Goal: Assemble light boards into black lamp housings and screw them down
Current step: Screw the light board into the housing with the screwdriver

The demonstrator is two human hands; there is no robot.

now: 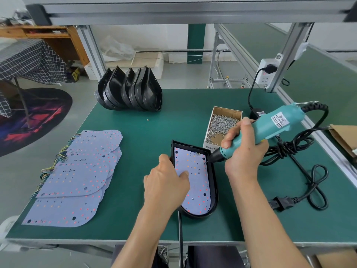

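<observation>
One black lamp housing (211, 182) near centre on the table (146, 132), one light board (195, 182) inside. Left hand (166, 182) fingers flat on board; right hand (245, 147) wrapped round electric screwdriver (270, 124), tip at the board's far-right edge.

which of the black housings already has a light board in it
The housing lying flat between the hands: a light board sits inside. The housings stacked at the back stand on edge, empty.

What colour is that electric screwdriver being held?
The electric screwdriver is teal with a black tip, seen in the head view.
</observation>
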